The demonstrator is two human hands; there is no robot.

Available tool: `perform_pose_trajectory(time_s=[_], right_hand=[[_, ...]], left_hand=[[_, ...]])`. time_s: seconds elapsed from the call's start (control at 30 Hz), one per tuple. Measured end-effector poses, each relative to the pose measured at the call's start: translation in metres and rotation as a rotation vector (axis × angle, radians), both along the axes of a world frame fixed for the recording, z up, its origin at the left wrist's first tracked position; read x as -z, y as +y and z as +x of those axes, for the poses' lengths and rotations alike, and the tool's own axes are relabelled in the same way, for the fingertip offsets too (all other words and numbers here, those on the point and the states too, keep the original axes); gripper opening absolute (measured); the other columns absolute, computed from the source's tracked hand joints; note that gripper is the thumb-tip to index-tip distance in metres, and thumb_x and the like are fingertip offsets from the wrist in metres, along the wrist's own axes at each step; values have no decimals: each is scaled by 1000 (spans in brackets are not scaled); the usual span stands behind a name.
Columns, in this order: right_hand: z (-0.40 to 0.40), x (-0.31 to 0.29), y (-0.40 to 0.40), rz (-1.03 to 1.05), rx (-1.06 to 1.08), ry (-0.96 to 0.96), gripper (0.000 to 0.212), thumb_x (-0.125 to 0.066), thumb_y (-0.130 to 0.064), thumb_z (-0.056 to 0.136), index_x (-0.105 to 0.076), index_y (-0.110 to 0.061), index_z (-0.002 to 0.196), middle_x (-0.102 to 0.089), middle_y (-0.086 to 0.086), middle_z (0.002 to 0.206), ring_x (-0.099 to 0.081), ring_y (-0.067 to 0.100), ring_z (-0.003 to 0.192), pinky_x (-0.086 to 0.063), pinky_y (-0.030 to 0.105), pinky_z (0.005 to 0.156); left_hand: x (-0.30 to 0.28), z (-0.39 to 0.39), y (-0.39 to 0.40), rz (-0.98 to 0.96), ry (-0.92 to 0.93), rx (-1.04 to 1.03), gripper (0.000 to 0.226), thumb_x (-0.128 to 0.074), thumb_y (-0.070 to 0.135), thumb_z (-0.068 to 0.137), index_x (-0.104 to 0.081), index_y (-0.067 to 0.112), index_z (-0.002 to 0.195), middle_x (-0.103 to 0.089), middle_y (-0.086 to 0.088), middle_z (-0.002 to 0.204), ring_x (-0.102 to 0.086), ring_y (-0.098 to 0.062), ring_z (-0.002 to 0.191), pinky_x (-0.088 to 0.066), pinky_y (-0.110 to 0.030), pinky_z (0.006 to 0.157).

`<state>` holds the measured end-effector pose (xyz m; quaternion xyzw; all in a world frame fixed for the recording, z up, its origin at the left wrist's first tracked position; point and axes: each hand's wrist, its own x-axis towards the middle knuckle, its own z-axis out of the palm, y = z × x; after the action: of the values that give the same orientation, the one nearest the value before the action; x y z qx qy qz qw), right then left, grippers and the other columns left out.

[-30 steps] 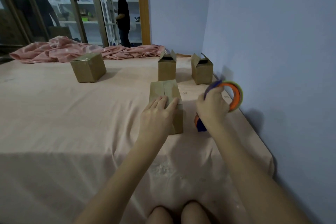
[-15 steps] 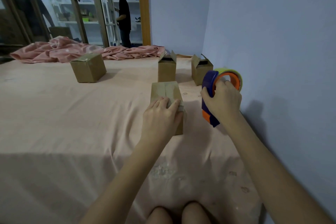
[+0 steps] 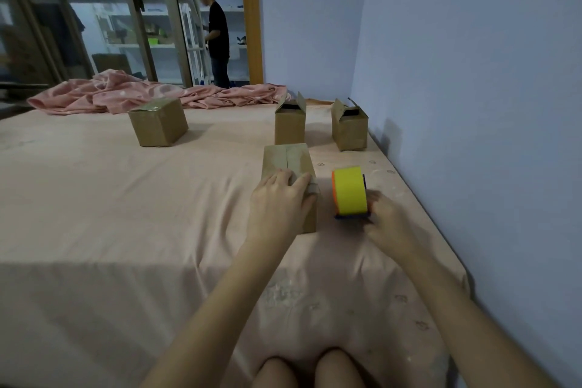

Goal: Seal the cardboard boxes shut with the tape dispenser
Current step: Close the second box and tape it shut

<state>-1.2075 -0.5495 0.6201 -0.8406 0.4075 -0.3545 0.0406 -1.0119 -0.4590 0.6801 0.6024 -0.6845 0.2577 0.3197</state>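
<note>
A: While left hand (image 3: 278, 198) presses flat on the near box (image 3: 289, 167), flaps closed, right hand (image 3: 389, 224) grips the tape dispenser (image 3: 349, 192) just right of it, above the bed (image 3: 126, 198).

B: Box looks light, thin-walled: pin the near end, hold the dispenser by its handle.

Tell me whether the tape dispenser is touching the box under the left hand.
Apart. The head view shows a strip of pink sheet between the tape dispenser, held by the right hand, and the nearest cardboard box under the left hand.
</note>
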Motion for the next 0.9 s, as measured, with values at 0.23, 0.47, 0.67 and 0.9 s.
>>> perform_pose_trajectory(time_s=[0.23, 0.47, 0.67, 0.9], right_hand=[[-15, -3, 28, 344, -48, -279, 52, -58, 8, 67, -51, -11, 115, -57, -13, 100, -54, -15, 90, -38, 1, 72], [-2, -26, 59, -134, 155, -653, 46, -55, -26, 69, -49, 7, 101, -49, 16, 101, -49, 23, 94, -41, 29, 85], [50, -47, 72, -115, 4, -429, 39, -67, -25, 79, -53, -11, 112, -49, -4, 108, -48, 3, 99, -41, 10, 86], [82, -40, 56, 123, 140, -267, 57, -60, -16, 88, -38, -12, 140, -48, 3, 138, -47, 19, 123, -41, 30, 100]], left_hand=[[-3, 3, -10, 150, -51, -80, 30, -61, 33, 88, -61, 18, 115, -60, -9, 105, -57, -28, 93, -40, -33, 71], [-6, 13, -17, 171, -44, -57, 50, -67, 41, 80, -49, 22, 122, -47, -7, 123, -44, -26, 112, -35, -29, 75], [11, 31, 0, 153, 466, 76, 83, -77, 34, 75, -33, 12, 141, -35, -4, 144, -29, -18, 134, -32, -24, 95], [30, 34, 7, 261, 769, 215, 61, -61, 19, 91, -32, 17, 144, -49, 1, 139, -46, -16, 127, -41, -34, 102]])
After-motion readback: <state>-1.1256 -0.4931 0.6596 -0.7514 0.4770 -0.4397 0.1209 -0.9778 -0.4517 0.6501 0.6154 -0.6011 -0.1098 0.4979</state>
